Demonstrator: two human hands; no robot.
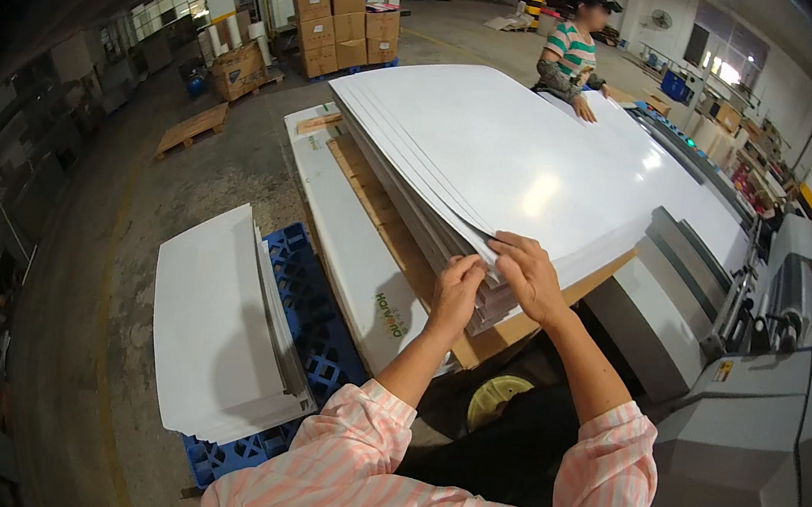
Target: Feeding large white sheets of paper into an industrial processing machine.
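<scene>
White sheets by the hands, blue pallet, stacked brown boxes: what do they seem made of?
White sheets: coated card or perhaps plastic, glossy; light glares off the top. 
Blue pallet: probably moulded plastic, given its even colour and openwork lattice; finish hard to judge. 
Brown boxes: likely cardboard, matte, judging by tan, glare-free faces.

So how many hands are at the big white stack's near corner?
2: the left hand by the edges of the white sheets, and the right hand beside it, gripping the corner.
</scene>
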